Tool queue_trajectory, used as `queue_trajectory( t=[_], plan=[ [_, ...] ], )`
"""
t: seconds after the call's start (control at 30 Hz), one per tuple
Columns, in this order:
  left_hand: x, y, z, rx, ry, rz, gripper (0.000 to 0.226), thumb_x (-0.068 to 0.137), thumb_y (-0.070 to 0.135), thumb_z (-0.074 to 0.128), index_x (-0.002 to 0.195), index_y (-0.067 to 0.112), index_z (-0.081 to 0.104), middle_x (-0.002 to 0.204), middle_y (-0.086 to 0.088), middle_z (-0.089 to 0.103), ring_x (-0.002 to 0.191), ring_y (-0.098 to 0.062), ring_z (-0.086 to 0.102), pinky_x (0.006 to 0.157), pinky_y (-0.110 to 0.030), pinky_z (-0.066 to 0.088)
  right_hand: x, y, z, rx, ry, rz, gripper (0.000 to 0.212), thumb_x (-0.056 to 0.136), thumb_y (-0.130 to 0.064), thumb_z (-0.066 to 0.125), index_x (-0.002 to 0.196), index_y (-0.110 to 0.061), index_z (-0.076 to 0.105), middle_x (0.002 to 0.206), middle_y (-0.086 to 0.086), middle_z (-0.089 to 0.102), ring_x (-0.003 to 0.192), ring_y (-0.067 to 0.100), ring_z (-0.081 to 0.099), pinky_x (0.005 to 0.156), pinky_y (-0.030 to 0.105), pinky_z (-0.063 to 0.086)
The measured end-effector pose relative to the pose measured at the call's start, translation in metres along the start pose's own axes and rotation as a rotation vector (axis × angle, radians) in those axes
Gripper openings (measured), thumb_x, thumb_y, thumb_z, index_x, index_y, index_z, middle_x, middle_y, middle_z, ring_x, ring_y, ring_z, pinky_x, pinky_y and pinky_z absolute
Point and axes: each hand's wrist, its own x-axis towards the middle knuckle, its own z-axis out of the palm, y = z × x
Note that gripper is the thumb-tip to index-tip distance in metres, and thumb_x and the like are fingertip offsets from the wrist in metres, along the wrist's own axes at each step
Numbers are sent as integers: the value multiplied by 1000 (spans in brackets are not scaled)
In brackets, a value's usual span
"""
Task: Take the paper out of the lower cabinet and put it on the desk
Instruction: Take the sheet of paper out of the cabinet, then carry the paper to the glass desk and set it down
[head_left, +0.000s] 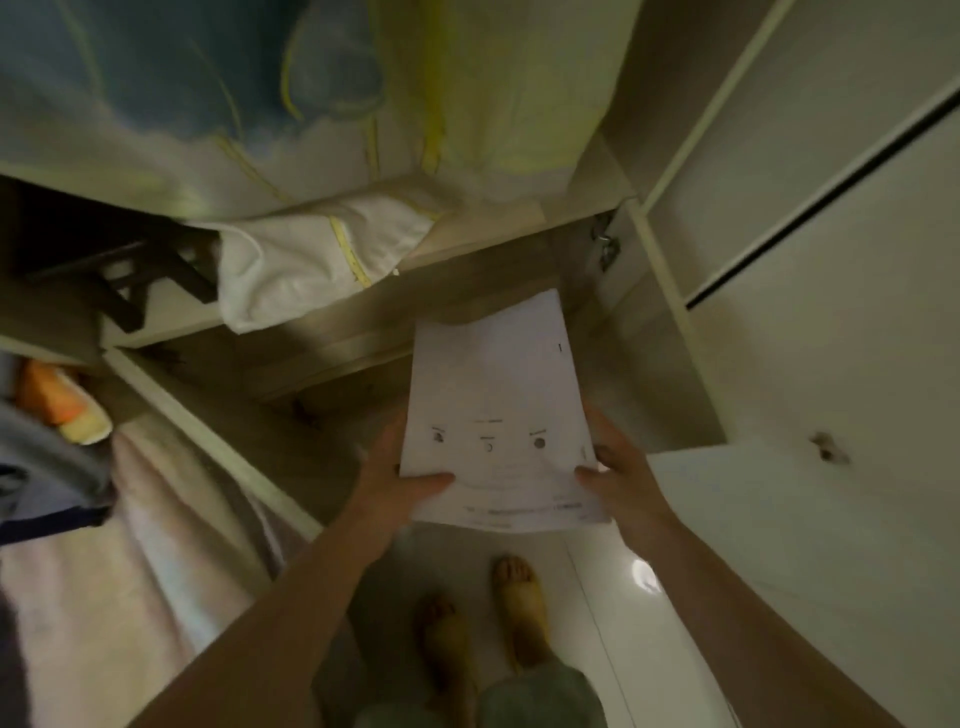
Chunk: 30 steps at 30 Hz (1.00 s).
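Note:
A white sheet of paper with small printed marks is held flat in the air in front of the open lower cabinet. My left hand grips its near left edge, thumb on top. My right hand grips the near right edge the same way. The far end of the paper reaches toward the cabinet's wooden shelf. No desk is in view.
White and yellow bedding hangs over the shelf above the cabinet opening. An open white cabinet door stands at the right. Pink cloth and an orange object lie at the left. My bare feet stand on a pale floor.

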Motion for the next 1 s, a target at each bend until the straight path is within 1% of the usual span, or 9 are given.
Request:
queue_trajectory(
  t=[0.1,0.2,0.27,0.33,0.43,0.6,0.67,0.83,1.0],
  plan=[
    [-50,10,-10,34,-44,41,65,70,0,75,113,38,44,105,12,58,96,-9,57,69,-28,58,-55,-12,-7,110,-8,64,68,79,5,50,130,-40,45,103,-5,73,94,21,68,76,42,54],
    [-94,27,-23,80,-63,58,81,59,22,83,127,34,40,118,0,58,107,-19,59,82,-43,58,-98,-30,-8,210,-20,77,67,86,12,45,130,-39,44,99,-10,75,92,20,70,77,43,56],
    [-118,41,-28,73,-66,85,80,59,28,82,127,36,41,119,0,59,106,-19,61,81,-41,59,-122,-43,-9,281,-21,65,66,87,13,43,131,-37,44,101,-9,75,94,23,69,73,40,57],
    [-141,57,-28,45,-85,119,71,66,26,77,127,36,42,118,2,60,103,-16,62,72,-29,60,-146,-58,-11,348,-45,35,67,88,14,41,132,-36,42,105,-6,74,97,24,69,71,37,59],
    [-173,83,-24,-12,-132,153,59,76,20,72,126,35,45,117,2,62,105,-20,62,65,-25,59,-178,-82,-19,424,-47,-4,67,87,16,40,128,-37,45,100,-6,76,92,20,71,64,32,60],
    [-233,125,-8,30,-237,256,61,73,22,68,126,41,43,113,8,65,105,-17,63,78,-40,59,-237,-116,-44,438,-42,-149,68,85,18,41,123,-38,51,107,2,74,94,27,71,65,35,61],
    [-256,135,2,37,-248,286,62,69,25,69,121,48,44,107,17,66,101,-10,64,75,-36,59,-263,-123,-58,443,-15,-173,70,82,19,42,128,-34,48,111,9,72,95,30,70,66,37,61],
    [-320,142,46,108,-251,358,66,63,29,71,118,52,42,104,19,66,98,-12,65,69,-31,58,-340,-108,-100,523,46,-216,67,74,9,56,122,-38,51,114,10,70,97,32,69,66,41,60],
    [-392,128,107,203,-296,426,83,50,38,76,125,44,41,114,7,63,99,-17,65,74,-40,56,-423,-70,-149,549,127,-240,73,62,1,56,127,-29,43,108,13,72,98,35,67,71,40,58]
  ],
)
